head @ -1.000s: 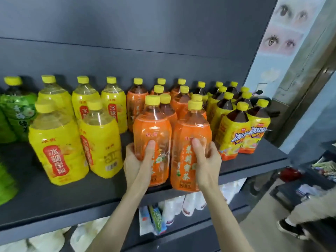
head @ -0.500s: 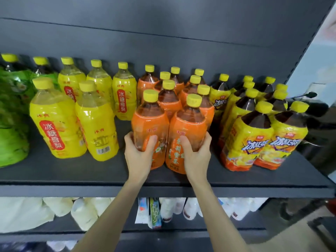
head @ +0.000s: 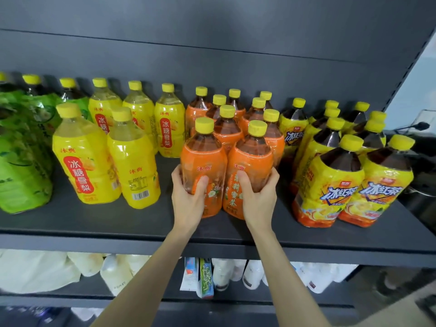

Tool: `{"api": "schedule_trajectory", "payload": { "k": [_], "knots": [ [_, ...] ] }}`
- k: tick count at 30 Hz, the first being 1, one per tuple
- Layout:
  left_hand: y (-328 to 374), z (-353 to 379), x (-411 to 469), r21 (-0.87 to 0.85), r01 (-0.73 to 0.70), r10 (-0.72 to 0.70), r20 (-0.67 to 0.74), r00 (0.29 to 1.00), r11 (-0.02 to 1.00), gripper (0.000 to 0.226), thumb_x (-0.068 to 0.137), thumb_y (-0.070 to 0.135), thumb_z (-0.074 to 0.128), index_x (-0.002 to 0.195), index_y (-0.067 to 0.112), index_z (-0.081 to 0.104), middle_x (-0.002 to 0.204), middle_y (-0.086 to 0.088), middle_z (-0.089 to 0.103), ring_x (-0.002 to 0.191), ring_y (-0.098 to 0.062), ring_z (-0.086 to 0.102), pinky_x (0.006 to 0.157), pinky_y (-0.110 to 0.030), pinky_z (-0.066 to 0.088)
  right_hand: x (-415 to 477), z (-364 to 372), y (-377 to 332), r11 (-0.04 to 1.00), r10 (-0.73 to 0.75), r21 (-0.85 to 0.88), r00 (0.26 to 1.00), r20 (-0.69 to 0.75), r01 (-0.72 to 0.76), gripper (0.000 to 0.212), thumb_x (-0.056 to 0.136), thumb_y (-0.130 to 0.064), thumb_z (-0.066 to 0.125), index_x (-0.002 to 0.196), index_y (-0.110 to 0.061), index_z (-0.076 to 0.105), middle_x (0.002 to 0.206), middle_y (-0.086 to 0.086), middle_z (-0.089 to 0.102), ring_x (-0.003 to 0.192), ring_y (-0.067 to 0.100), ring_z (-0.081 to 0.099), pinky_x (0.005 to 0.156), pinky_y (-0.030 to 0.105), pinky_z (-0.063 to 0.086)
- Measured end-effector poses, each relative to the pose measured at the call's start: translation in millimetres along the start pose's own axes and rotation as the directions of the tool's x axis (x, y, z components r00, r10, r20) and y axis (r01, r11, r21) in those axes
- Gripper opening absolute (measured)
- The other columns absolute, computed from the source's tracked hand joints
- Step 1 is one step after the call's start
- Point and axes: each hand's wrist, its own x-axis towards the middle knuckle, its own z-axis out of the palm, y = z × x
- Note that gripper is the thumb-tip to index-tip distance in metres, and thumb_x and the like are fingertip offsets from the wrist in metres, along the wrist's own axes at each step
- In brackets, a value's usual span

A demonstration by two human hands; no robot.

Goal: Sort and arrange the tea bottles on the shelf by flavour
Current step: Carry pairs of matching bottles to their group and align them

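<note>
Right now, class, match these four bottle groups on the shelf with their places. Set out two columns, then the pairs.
1 green-label bottles
2 pale yellow-label bottles
3 orange-label bottles
4 dark yellow-label bottles

A far right
B centre, front two gripped by left hand and right hand
C far left
D between green and orange

Pairs: 1-C, 2-D, 3-B, 4-A

Orange-labelled bottles (head: 226,147), yellow-labelled bottles (head: 132,159) and green-labelled bottles (head: 21,161), all yellow-capped, on a dark grey shelf (head: 94,223).
</note>
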Motion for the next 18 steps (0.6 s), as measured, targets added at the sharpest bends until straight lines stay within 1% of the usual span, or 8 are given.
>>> {"api": "schedule_trajectory", "payload": {
  "k": [3,5,9,11,13,14,16,18],
  "knots": [
    [1.8,-2.5,-4.3,0.004,0.009,-0.009,0.056,0.998,1.000,0.071,0.080,0.053,0.060,0.136,0.023,0.029,0.127,0.001,0.053,0.108,0.000,0.056,0.079,-0.010,0.049,-3.0,-1.9,-3.5,1.000,-0.003,-0.022,1.000,-0.010,0.002,0.090,0.070,-0.062,0.069,0.141,-0.022,0.031,0.135,0.000,0.043,0.118,0.011,0.048,0.081,0.008,0.038],
    [4.8,-5.2,-7.3,0.008,0.025,-0.025,0.099,0.995,1.000,0.069,0.082,0.055,0.058,0.136,0.026,0.026,0.132,0.000,0.051,0.115,-0.007,0.054,0.086,-0.017,0.050,-5.4,-3.7,-6.6,0.998,0.003,-0.056,1.000,-0.016,-0.004,0.087,0.073,-0.055,0.067,0.143,-0.020,0.029,0.136,0.003,0.037,0.119,0.013,0.045,0.079,0.007,0.036],
    [7.9,-17.0,-11.7,0.129,0.033,-0.055,0.167,0.985,0.991,0.086,0.073,0.073,0.055,0.141,0.030,0.026,0.138,0.006,0.047,0.124,-0.010,0.049,0.102,-0.038,0.045,-13.7,-11.9,-7.0,0.972,0.025,-0.235,1.000,-0.003,-0.025,0.087,0.079,-0.059,0.062,0.148,-0.022,0.023,0.144,0.005,0.031,0.131,0.021,0.037,0.102,0.033,0.038],
    [11.1,-27.0,-15.5,0.261,0.025,-0.076,0.187,0.979,0.965,0.095,0.070,0.076,0.056,0.146,0.031,0.022,0.140,0.008,0.048,0.125,-0.010,0.049,0.104,-0.041,0.043,-22.8,-19.3,-7.5,0.962,0.021,-0.272,1.000,0.006,-0.019,0.084,0.083,-0.054,0.063,0.149,-0.020,0.023,0.146,0.004,0.030,0.132,0.022,0.038,0.105,0.035,0.036],
    [16.4,-38.9,-18.7,0.350,-0.011,-0.066,0.208,0.976,0.937,0.086,0.077,0.062,0.062,0.146,0.023,0.028,0.135,0.009,0.052,0.122,-0.012,0.052,0.102,-0.038,0.045,-33.8,-25.8,-12.0,0.954,-0.031,-0.300,0.999,-0.010,0.027,0.074,0.087,-0.042,0.065,0.147,-0.016,0.029,0.144,0.005,0.034,0.130,0.021,0.040,0.102,0.031,0.035],
    [19.4,-45.0,-19.4,0.376,-0.028,-0.054,0.206,0.977,0.926,0.075,0.082,0.051,0.064,0.143,0.017,0.036,0.130,0.007,0.055,0.118,-0.013,0.055,0.099,-0.036,0.047,-39.3,-27.7,-15.6,0.946,-0.071,-0.317,0.997,-0.026,0.059,0.068,0.088,-0.037,0.065,0.144,-0.015,0.034,0.142,0.004,0.037,0.127,0.020,0.043,0.102,0.031,0.036],
    [31.3,-57.6,-21.7,0.404,-0.072,-0.002,0.179,0.984,0.912,0.047,0.088,0.034,0.063,0.128,0.010,0.053,0.117,-0.001,0.064,0.103,-0.010,0.061,0.087,-0.021,0.051,-49.5,-28.3,-26.3,0.939,-0.157,-0.317,0.987,-0.046,0.134,0.054,0.088,-0.029,0.066,0.135,-0.013,0.045,0.136,0.004,0.045,0.122,0.020,0.047,0.101,0.036,0.041],
    [44.5,-71.8,-21.5,0.387,-0.116,0.063,0.147,0.987,0.915,0.029,0.089,0.026,0.062,0.112,0.008,0.063,0.102,-0.002,0.068,0.085,0.000,0.062,0.072,-0.004,0.046,-57.4,-24.9,-38.7,0.940,-0.215,-0.282,0.975,-0.048,0.193,0.039,0.088,-0.024,0.066,0.123,-0.013,0.056,0.133,0.003,0.049,0.117,0.019,0.051,0.098,0.040,0.045]
  ]
}}
